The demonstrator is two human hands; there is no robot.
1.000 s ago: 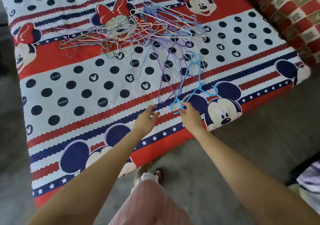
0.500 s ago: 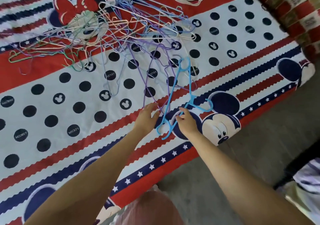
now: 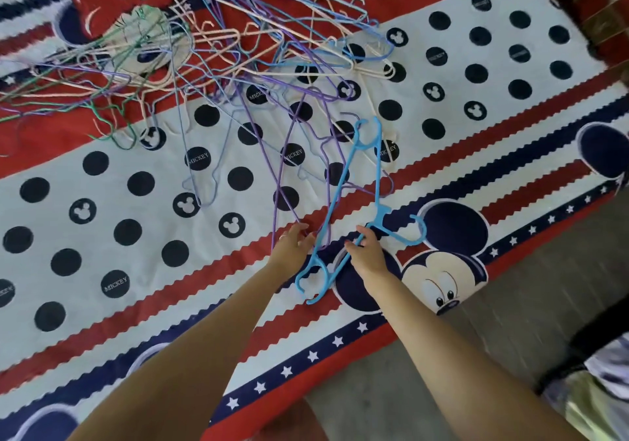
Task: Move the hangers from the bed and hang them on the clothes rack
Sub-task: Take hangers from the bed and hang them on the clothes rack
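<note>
A light blue plastic hanger (image 3: 376,182) lies near the bed's front edge, and my right hand (image 3: 367,253) grips its lower bar close to the hook. My left hand (image 3: 291,246) rests beside it with fingers spread, touching the end of a purple wire hanger (image 3: 282,168). Behind them a tangled pile of several thin wire hangers (image 3: 218,49) in purple, pink, green and blue covers the bed. No clothes rack is in view.
The bed (image 3: 102,236) has a red, white and navy cartoon-mouse cover with black dots. Grey floor (image 3: 510,321) runs along its front edge. A red checked cushion (image 3: 595,5) sits at the top right, and some cloth (image 3: 599,396) lies at the lower right.
The view has closed in on the bed. My right hand keeps its hold on the blue hanger, and my left hand has reached forward onto the purple hanger's end.
</note>
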